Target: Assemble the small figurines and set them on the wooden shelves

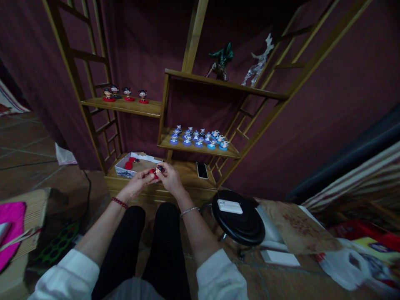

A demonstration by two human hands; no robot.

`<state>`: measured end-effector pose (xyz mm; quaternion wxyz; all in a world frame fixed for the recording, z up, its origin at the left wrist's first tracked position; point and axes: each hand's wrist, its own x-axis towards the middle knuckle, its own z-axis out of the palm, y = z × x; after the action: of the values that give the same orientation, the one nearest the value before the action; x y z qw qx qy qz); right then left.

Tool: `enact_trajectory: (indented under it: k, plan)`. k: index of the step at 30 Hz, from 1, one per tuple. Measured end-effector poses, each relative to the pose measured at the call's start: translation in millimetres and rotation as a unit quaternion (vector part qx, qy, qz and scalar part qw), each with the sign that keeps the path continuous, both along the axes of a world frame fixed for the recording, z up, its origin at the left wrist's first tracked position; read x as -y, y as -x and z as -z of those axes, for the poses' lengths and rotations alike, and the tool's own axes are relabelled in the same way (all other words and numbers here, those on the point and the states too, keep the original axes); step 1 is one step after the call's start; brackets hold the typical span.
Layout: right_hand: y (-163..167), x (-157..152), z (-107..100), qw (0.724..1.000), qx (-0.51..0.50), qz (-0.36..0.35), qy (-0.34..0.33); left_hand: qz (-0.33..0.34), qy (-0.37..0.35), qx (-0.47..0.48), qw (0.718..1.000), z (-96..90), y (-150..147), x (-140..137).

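Observation:
Between my hands is a small red figurine (pixel 158 170) with black hair and a pale face. My left hand (pixel 140 182) grips its red lower part, and my right hand (pixel 169 177) has its fingers on the head end. Just behind my left hand an open cardboard box (pixel 121 171) rests on the low shelf, with another red figurine (pixel 130 163) lying inside it. Several similar red-based figurines (pixel 127 94) stand upright on the upper left shelf (pixel 137 107).
Several purple and blue figurines (pixel 196 136) stand in rows on the middle shelf. Above are a dark green statue (pixel 222 61) and a clear deer ornament (pixel 258 64). A phone (pixel 202 170) lies on the low shelf. At right, a black stool (pixel 242 225) carries a white object (pixel 230 206).

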<state>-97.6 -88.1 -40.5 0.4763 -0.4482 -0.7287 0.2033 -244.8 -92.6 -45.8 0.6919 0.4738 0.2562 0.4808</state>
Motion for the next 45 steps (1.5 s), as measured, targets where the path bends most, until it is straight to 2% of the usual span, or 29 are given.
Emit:
enact_trajectory:
  k: [16,28,37,45]
  plan:
    - [-0.2,9.6,-12.1,0.998,0.018,-0.055,-0.006,0.005,0.036,0.01,0.999,5.8,3.7,1.5]
    - [7.0,-5.9,7.3,0.999,-0.029,-0.004,0.028,-0.046,0.018,0.021,0.999,5.7,-1.7,3.0]
    - [18.7,-6.7,4.1,0.998,-0.03,0.014,0.048,-0.085,0.015,0.023,0.996,-0.8,3.7,7.9]
    - [21.3,-5.8,0.3,0.998,-0.005,-0.005,0.058,-0.077,0.057,0.066,0.993,7.8,13.0,8.4]
